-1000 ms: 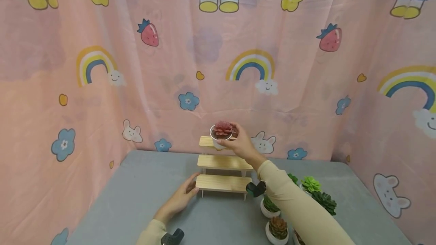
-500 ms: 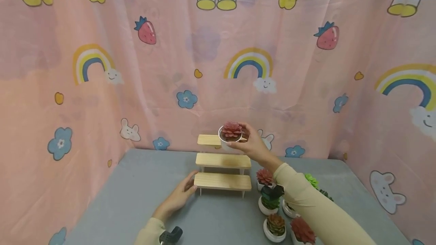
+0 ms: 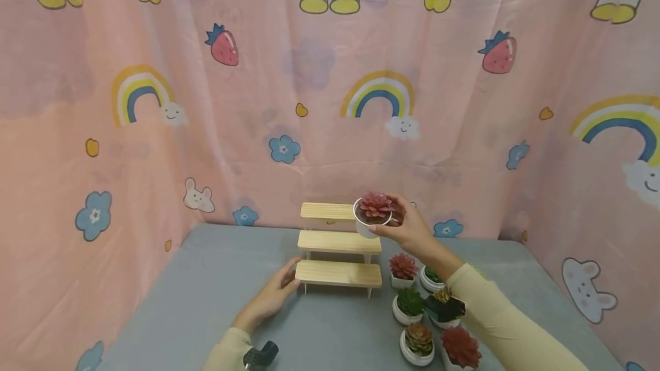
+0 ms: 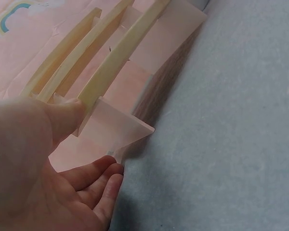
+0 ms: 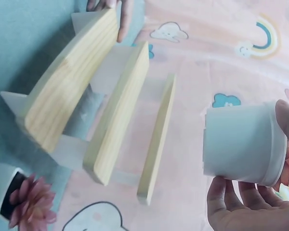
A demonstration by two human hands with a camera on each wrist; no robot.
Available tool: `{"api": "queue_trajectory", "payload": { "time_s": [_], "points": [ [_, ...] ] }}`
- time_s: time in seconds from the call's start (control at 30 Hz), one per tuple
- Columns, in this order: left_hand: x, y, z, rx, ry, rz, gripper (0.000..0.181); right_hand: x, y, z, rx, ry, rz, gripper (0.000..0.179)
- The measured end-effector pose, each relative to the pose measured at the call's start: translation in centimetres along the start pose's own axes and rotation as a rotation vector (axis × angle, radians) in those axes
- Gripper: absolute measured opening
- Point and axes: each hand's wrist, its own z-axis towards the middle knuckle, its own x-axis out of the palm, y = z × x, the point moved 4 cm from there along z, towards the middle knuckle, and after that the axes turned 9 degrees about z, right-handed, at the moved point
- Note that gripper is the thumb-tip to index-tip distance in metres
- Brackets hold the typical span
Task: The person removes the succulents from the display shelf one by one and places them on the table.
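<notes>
My right hand (image 3: 412, 231) holds a potted red succulent (image 3: 375, 206) in the air, in front of the right end of the top tier. Its white pot (image 5: 243, 144) sits between thumb and fingers in the right wrist view. My left hand (image 3: 271, 296) grips the left end of the lowest board of a three-tier wooden display stand (image 3: 337, 272). In the left wrist view its thumb (image 4: 67, 118) presses the board's end, while the other fingers (image 4: 94, 175) extend beside the translucent leg (image 4: 115, 122). All three boards are bare.
Right of the stand, several potted succulents stand on the grey table (image 3: 206, 279), among them a pink one (image 3: 403, 268), a green one (image 3: 409, 304), a brownish one (image 3: 419, 341) and a red one (image 3: 460, 348). A pink patterned curtain (image 3: 319, 176) hangs behind.
My right hand has drawn the potted succulent to the right and slightly nearer, away from over the top tier. More pots show past the sleeve. My left hand stays on the stand.
</notes>
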Motion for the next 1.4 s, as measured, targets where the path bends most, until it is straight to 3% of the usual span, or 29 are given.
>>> {"api": "queue_trajectory", "payload": {
  "time_s": [0.43,0.7,1.4],
  "points": [
    [0.0,0.4,0.3,0.015,-0.004,-0.002,0.059,-2.9,-0.3,-3.9,-0.061,-0.032,0.008,0.076],
    [0.0,0.3,0.1,0.014,-0.001,-0.004,0.059,-4.3,-1.1,-5.8,-0.07,-0.065,-0.057,0.074],
    [0.0,0.0,0.0,-0.007,-0.005,0.008,0.059,-7.6,-3.0,-10.0,0.004,-0.132,-0.151,0.076]
  ]
}}
